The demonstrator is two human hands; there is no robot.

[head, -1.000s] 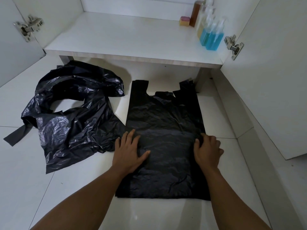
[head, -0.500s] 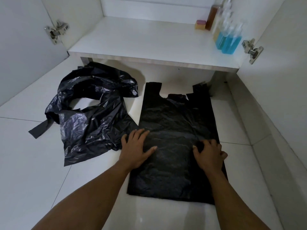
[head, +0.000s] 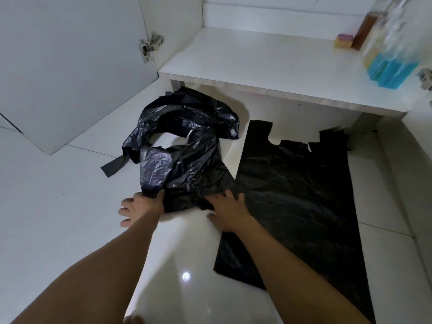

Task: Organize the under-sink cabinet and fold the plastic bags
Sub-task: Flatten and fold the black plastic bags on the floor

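Head view looks down at a tiled floor in front of the open cabinet, which fills the frame from 12 to 2 o'clock. Blue bottles and a sponge stand at its 2 o'clock corner. A flat bag lies spread at 3 to 5 o'clock, handles toward the cabinet. A crumpled bag sits heaped at 11 o'clock, its near edge overlapping the flat one's left side.

The left hand has its thumb on the crumpled bag's near corner, with the other fingers bunched off to the side. Whether it pinches the plastic cannot be told. The right hand lies with fingers straight and spread across the spot where the two bags meet, thumb on the tile.

Likely trouble: because the bags overlap and the plastic is thin and slippery, dragging the crumpled one could pull the flat one with it and rumple it. The loose strip at 9 o'clock of the heap may trail or snag. Air trapped in the heap would make it spring back when pressed.

Half a second ago both hands pressed on the flat bag, one on each side. Now both have shifted left to the crumpled bag, and the view has swung left with them.
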